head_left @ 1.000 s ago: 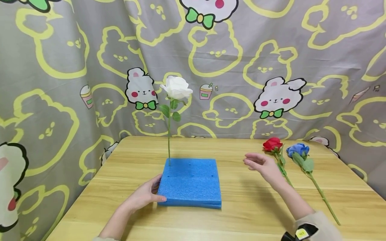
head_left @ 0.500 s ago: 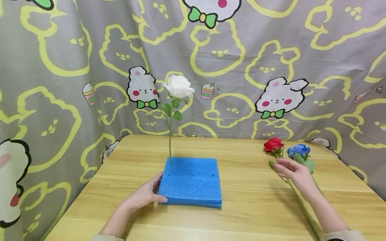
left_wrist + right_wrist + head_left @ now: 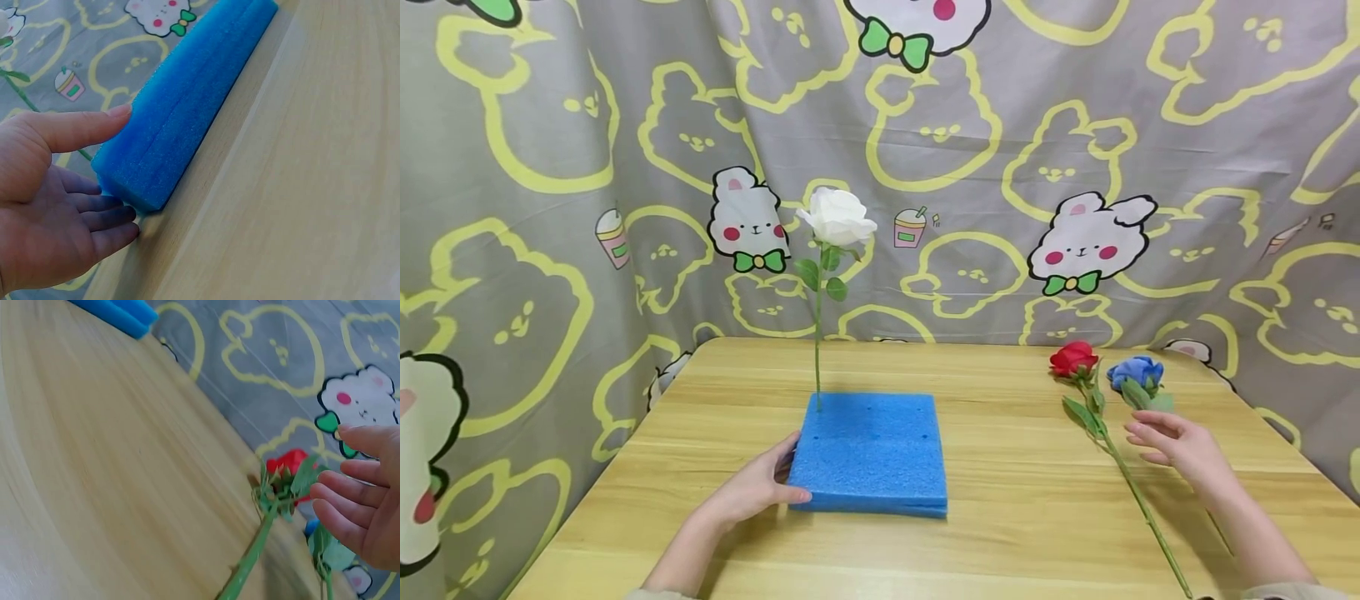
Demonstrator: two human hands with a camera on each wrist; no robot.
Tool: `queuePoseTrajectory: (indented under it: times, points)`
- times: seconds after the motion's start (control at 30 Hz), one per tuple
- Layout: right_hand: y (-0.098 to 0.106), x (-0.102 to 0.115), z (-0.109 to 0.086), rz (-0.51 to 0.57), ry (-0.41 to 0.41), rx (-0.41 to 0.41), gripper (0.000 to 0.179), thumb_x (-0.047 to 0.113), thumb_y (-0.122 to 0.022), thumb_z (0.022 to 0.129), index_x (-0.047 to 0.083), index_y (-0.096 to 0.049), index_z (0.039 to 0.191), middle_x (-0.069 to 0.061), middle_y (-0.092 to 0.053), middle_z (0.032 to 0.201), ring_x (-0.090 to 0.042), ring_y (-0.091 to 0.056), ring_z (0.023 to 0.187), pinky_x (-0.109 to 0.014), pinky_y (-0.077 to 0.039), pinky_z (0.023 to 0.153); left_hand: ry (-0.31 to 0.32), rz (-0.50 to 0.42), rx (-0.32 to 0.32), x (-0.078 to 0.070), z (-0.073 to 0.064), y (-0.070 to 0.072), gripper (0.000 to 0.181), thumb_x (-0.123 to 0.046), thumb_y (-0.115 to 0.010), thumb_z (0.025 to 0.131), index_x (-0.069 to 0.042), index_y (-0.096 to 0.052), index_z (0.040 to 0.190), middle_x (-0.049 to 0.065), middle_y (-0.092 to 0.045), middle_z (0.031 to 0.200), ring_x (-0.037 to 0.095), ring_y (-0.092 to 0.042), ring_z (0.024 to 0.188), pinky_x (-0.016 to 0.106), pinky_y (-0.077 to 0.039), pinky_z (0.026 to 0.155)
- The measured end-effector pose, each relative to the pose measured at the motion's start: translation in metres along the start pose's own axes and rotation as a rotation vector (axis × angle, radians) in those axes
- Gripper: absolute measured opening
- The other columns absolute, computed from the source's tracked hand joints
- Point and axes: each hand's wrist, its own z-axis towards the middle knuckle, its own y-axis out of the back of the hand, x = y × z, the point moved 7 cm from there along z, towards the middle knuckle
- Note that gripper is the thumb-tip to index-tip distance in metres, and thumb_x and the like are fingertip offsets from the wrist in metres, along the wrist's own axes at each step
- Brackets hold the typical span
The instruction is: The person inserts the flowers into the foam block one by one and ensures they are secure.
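Note:
A blue foam block (image 3: 872, 458) with small holes in its top lies on the table. My left hand (image 3: 763, 479) holds its front left corner, thumb at the front edge and fingers along the left side. A white artificial rose (image 3: 837, 218) stands upright in the block's back left part. At the right, my right hand (image 3: 1187, 454) hovers with loosely bent fingers and nothing in them. It overlaps the stem of a blue rose (image 3: 1137, 372), just below the leaves. To its left lies a red rose (image 3: 1073, 360), its long green stem running toward the front.
The wooden table (image 3: 1000, 533) carries the block and the two lying roses. Behind it hangs a grey curtain (image 3: 955, 275) with cartoon animals, which also runs along the left and right sides.
My right hand has moved right, from between the block and the red rose, across the red rose's stem to the blue rose. My left hand and the block have stayed in place.

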Motion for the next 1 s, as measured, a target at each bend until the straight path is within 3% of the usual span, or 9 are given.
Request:
queuePoseTrajectory:
  times: [0.17,0.4,0.57,1.0]
  points:
    - [0.001,-0.019,-0.001,0.082,-0.065,0.052,0.052,0.020,-0.056,0.094,-0.020,-0.041,0.124,0.023,-0.062,0.091,-0.001,-0.064,0.082,-0.024,-0.054,0.071,-0.002,-0.008,0.001,0.000,0.000,0.000,0.099,-0.015,-0.076,0.077,0.010,-0.007,0.144,0.030,-0.014,0.148,0.045,-0.019,0.133,0.053,-0.018,0.108]
    - [-0.007,-0.040,-0.005,0.131,-0.185,0.119,0.065,0.020,-0.054,0.095,-0.023,-0.022,0.133,0.003,-0.066,0.101,-0.008,-0.064,0.083,-0.029,-0.055,0.073,-0.002,-0.005,0.009,0.000,0.000,0.000,0.098,-0.016,-0.075,0.078,0.011,-0.007,0.144,0.031,-0.013,0.147,0.046,-0.019,0.133,0.053,-0.020,0.107]
    - [-0.010,-0.048,-0.006,0.143,-0.236,0.154,0.063,0.018,-0.054,0.095,-0.023,-0.022,0.132,0.006,-0.067,0.097,-0.005,-0.064,0.082,-0.026,-0.054,0.073,-0.006,-0.011,0.010,0.000,0.000,0.000,0.098,-0.015,-0.075,0.078,0.011,-0.007,0.144,0.031,-0.013,0.147,0.046,-0.019,0.132,0.053,-0.020,0.107]
    - [-0.014,-0.052,0.000,-0.107,-0.247,0.110,0.065,0.024,-0.063,0.088,-0.018,-0.036,0.129,0.001,-0.065,0.092,-0.004,-0.058,0.075,-0.026,-0.052,0.065,-0.021,-0.019,0.011,0.002,0.002,-0.001,0.098,-0.015,-0.075,0.077,0.012,-0.008,0.143,0.032,-0.015,0.147,0.046,-0.020,0.132,0.054,-0.019,0.107]
